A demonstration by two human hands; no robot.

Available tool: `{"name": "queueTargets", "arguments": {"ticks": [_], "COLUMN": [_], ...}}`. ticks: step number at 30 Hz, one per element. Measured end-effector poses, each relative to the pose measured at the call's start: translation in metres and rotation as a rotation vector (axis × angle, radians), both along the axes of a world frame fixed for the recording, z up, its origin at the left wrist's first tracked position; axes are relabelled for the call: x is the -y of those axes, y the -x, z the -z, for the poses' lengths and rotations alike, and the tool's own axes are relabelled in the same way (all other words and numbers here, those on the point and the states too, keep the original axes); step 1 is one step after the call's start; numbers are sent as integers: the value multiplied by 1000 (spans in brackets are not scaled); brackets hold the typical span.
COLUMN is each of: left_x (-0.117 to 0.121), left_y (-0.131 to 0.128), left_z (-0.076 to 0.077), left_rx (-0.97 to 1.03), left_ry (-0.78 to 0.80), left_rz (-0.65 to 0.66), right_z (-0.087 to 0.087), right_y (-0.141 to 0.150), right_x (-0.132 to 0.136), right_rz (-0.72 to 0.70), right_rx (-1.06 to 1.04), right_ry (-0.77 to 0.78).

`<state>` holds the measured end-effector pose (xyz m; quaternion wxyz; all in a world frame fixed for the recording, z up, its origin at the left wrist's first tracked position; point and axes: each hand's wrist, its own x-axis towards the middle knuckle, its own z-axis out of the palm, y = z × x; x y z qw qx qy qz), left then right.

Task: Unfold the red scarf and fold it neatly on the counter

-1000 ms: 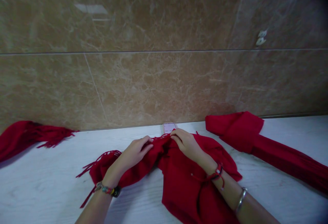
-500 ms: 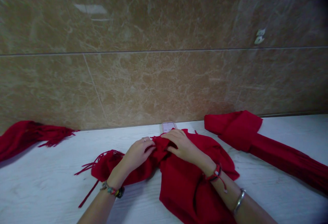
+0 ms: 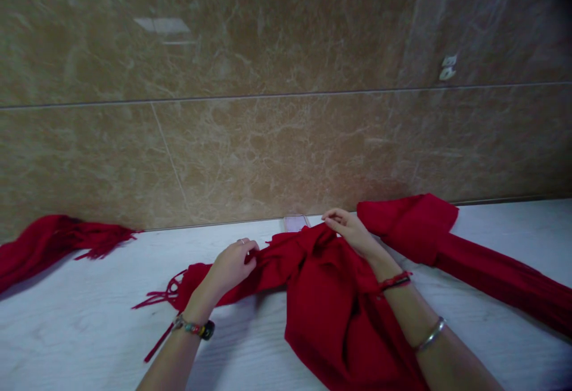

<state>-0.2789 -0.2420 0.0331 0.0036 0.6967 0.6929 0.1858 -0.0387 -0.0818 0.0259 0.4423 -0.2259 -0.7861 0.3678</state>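
Red, limp cloth under my camera: the scarf point(image 3: 319, 295) looks light and soft, with nothing to break; I'd judge the bunched gather point(image 3: 307, 241) the surest hold, as the wide folds would sag; it lies on the white table point(image 3: 89, 331), stretched between my two hands; left hand point(image 3: 232, 266) curls round the narrow end, pinching; right hand point(image 3: 353, 235) has fingertips at the gather's right edge; whether they grip, I can't tell.
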Motion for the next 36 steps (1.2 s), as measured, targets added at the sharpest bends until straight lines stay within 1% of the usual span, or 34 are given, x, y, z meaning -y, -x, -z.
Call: {"name": "queueTargets", "arguments": {"ticks": [2, 3, 5, 7, 8, 9, 11, 14, 17, 21, 23, 26, 28, 31, 33, 36], "left_x": [0, 0, -1, -1, -1, -1, 1, 5, 7, 5, 4, 2, 2, 3, 3, 4], "left_y": [2, 2, 1, -3, -6, -9, -17, -26, -29, -26, -25, -24, -25, -26, -27, -27], "left_z": [0, 0, 0, 0, -1, -2, -4, -7, -7, -2, 0, 3, 3, 1, 0, -1], "left_rx": [-2, 5, 37, 76, 94, 110, 134, 147, 139, 112, 93, 75, 66, 45, 36, 37], "left_ry": [-24, -43, -85, -128, -151, -175, -217, -245, -248, -245, -243, -261, -278, -290, -289, -281], "left_rz": [-64, -78, -56, 5, 36, 63, 122, 217, 268, 278, 283, 300, 310, 302, 287, 269], "right_z": [1, 1, 0, -2, -3, -3, -4, 0, 4, 8, 7, 7, 7, 7, 7, 6], "right_y": [-2, -1, 4, 13, 18, 24, 34, 43, 43, 42, 42, 44, 45, 45, 45, 46], "right_x": [-3, -2, 5, 21, 30, 40, 57, 71, 71, 65, 65, 66, 66, 65, 65, 67], "right_rz": [123, 181, 246, 214, 163, 104, -8, -92, -154, -247, -246, -216, -233, -291, -290, -279], "right_rx": [26, 69, 145, 160, 156, 158, 206, 341, 454, 524, 516, 457, 427, 414, 388, 298], "right_ry": [-45, -108, -299, -492, -558, -593, -587, -530, -496, -465, -445, -350, -303, -320, -311, -255]}}
